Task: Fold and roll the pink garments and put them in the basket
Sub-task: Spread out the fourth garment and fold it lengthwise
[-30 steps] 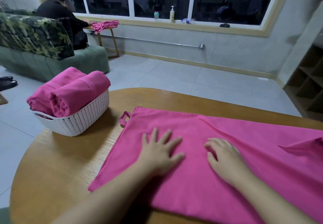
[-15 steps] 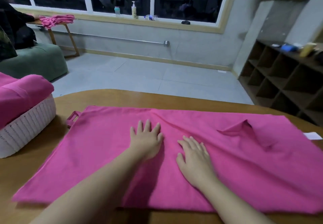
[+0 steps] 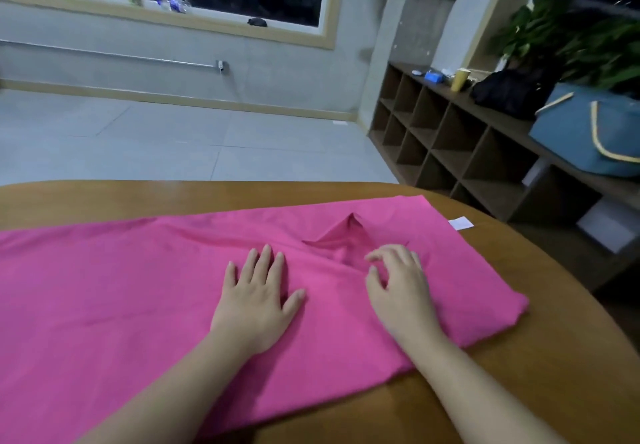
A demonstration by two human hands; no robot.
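- I count one pink garment (image 3: 138,288) on the counter (image 3: 519,391), two hands on it, and one white tag (image 3: 460,223) just past its far right corner; the basket is out of my view.
- My left hand (image 3: 254,300) lies flat on the cloth near the middle, its grip wide, fingers straight and lightly spread, holding nothing.
- My right hand (image 3: 401,286) sits just beside it to the right, heel on the cloth, fingers loosely bent and raised above the fabric. Its grip is relaxed, with nothing in it.
- The garment spreads across the counter from the left edge of my view to a folded right end that stops short of the curved right rim.
- Bare wood shows along the far edge, around the right end and in front of the near hem.
- Beyond the counter the tiled floor (image 3: 173,139) lies open; a cubby shelf (image 3: 450,153) stands to the right with a blue bag (image 3: 581,135) on top.
- The cloth is bright pink and mostly smooth, with creases running left from the middle.
- One small peaked fold (image 3: 349,232) stands up just beyond my right fingers.
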